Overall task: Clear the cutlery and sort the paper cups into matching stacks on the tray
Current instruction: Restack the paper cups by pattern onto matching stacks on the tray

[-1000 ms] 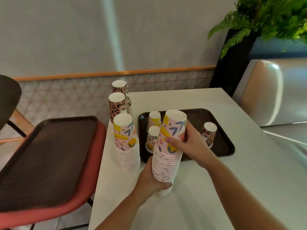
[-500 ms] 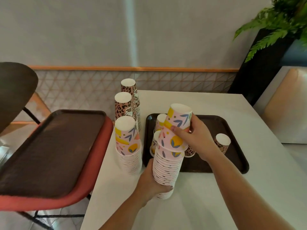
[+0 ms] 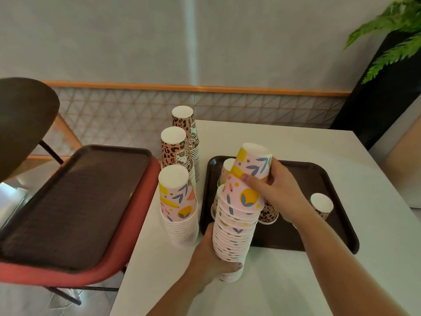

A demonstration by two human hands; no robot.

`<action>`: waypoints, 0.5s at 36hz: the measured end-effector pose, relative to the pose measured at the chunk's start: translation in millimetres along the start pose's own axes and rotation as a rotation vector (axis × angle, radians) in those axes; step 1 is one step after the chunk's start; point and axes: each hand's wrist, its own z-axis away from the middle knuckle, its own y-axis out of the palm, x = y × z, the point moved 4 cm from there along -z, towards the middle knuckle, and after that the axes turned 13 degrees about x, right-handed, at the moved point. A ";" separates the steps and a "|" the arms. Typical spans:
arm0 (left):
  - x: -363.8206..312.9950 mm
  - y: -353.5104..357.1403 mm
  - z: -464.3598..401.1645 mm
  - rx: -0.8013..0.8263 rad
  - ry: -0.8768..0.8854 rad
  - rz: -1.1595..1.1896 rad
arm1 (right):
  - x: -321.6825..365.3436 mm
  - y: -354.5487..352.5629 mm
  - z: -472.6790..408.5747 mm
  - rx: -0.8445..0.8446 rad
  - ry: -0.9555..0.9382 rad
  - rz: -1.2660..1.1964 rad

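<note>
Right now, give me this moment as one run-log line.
left hand: holding pink stack near its base | right hand: gripping tilted top cup | tray: loose cups remain | cutlery: none visible

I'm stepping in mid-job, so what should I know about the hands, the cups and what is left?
Left hand: holds the floral stack near its base, above the table.
Right hand: grips the tilted top cup, not yet seated.
Done: second floral stack and two leopard stacks stand on the table, left of the tray.
Left: on the tray, two floral cups, partly hidden behind the held stack, and two leopard cups to sort. No stacks are on the tray yet. No cutlery in view.
</note>
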 end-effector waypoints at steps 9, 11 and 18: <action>8.5 -5.8 -2.2 -0.036 -0.033 -0.008 | 13.4 -36.5 -30.6 -0.070 -0.069 -0.495; 9.8 -6.8 -3.0 -0.046 -0.023 -0.002 | 13.3 -41.7 -37.2 -0.086 -0.052 -0.542; 9.3 -10.5 -3.3 -0.104 -0.003 0.057 | 8.0 -32.3 -47.8 0.023 -0.002 -0.520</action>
